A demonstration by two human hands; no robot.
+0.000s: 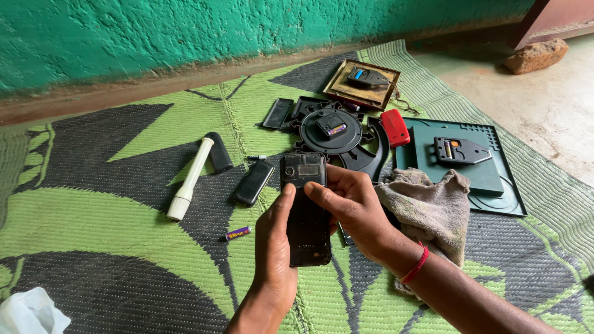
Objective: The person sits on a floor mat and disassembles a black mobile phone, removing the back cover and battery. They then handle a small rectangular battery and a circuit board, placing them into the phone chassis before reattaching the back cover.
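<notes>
Holding a black remote [305, 210] with its back side up, both hands sit over the green and black mat [111, 204]. The left hand [275, 247] wraps the remote's lower left edge, its thumb lying flat along that side. The right hand [352, 207] grips the right edge, fingers curled behind and thumb pressed on the back. Left of the remote lie a small black cover [253, 182], a white torch [190, 178] and a little battery [238, 233]. Just behind the remote sits a round black clock back [331, 131]. Right of the remote lies a grey rag [430, 207], touching a dark green frame [489, 179].
</notes>
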